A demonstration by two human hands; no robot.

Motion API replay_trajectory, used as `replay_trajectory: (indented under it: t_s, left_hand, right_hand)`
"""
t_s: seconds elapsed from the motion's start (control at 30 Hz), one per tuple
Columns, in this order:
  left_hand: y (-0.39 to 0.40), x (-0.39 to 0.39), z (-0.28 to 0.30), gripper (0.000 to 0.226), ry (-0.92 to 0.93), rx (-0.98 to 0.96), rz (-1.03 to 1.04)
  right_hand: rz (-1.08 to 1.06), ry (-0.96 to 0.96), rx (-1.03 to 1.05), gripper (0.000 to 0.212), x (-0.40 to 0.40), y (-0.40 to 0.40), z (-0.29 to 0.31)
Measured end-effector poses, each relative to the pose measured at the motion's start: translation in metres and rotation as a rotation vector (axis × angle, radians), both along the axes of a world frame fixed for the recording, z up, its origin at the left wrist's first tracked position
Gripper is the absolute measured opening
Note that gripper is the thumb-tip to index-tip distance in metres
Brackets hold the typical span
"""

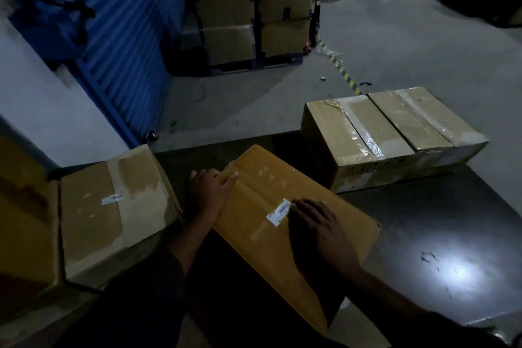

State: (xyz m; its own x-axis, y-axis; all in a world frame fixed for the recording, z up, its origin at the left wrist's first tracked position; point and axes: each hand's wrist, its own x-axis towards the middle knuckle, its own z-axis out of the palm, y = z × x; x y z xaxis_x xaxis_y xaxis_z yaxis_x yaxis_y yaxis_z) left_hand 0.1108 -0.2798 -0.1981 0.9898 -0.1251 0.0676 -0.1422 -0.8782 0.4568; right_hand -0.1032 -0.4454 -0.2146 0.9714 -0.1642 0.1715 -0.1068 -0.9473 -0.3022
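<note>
Lying askew at the centre of the dark bench (pixel 423 220), the orange-brown carton (pixel 254 248) is set between a paler carton (pixel 113 206) on the left and two taped cartons (pixel 389 133) to the right, apart from both. The left hand (pixel 210 189) is wrapped over the far left edge, thumb laid on the top face, so that edge is gripped. The right hand (pixel 319 229) is spread flat on the top, fingers straight, tips just beside the white label (pixel 279 212); nothing is clasped by it.

The carton is judged stiff and prob. moderately heavy (sealed flaps, square corners, no sag visible), though contents can't be told. The tape along the top seam is likely slick, so little hold is to be expected from a flat palm alone. Purchase is best taken at opposite edges or under the lower corners, w/ fingers hooked beneath, not on the tape or label. Corners are the weak points if it is dropped.

Further back, stacked cartons (pixel 254 22) are seen beside a blue roller shutter (pixel 113 22).
</note>
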Motion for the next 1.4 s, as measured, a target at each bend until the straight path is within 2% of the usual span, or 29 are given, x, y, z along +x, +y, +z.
replay_trajectory:
  t_s: [0.17, 0.3, 0.4, 0.53, 0.63, 0.77, 0.9, 1.07, 1.4]
  left_hand:
    - [0.038, -0.016, -0.003, 0.063, 0.067, 0.116, 0.04]
    - [0.064, -0.047, -0.008, 0.046, 0.052, 0.013, 0.072]
    - [0.051, -0.062, -0.003, 0.027, -0.084, -0.051, -0.019]
    - [0.017, -0.074, -0.005, 0.04, -0.075, -0.028, -0.288]
    - [0.006, -0.077, -0.012, 0.034, -0.106, 0.012, -0.425]
    - [0.011, -0.074, -0.013, 0.028, -0.106, -0.06, -0.423]
    - [0.011, -0.075, -0.01, 0.023, -0.087, -0.05, -0.406]
    - [0.011, -0.074, -0.011, 0.022, -0.121, -0.053, -0.418]
    - [0.01, -0.074, -0.015, 0.027, -0.137, -0.059, -0.416]
  right_hand:
    - [0.177, 0.026, 0.198, 0.042, 0.011, -0.019, 0.016]
    - [0.106, 0.008, 0.251, 0.035, 0.002, -0.009, 0.02]
    - [-0.082, -0.065, 0.223, 0.034, -0.009, 0.016, 0.023]
    - [-0.142, -0.084, 0.231, 0.032, -0.013, 0.026, 0.023]
    - [-0.114, -0.038, 0.214, 0.041, -0.01, 0.023, 0.021]
    - [-0.133, -0.043, 0.227, 0.041, -0.009, 0.024, 0.021]
    - [-0.094, -0.023, 0.196, 0.043, -0.007, 0.019, 0.016]
    - [-0.103, -0.038, 0.244, 0.039, -0.007, 0.019, 0.015]
    - [-0.028, 0.058, 0.17, 0.047, -0.001, 0.013, 0.008]
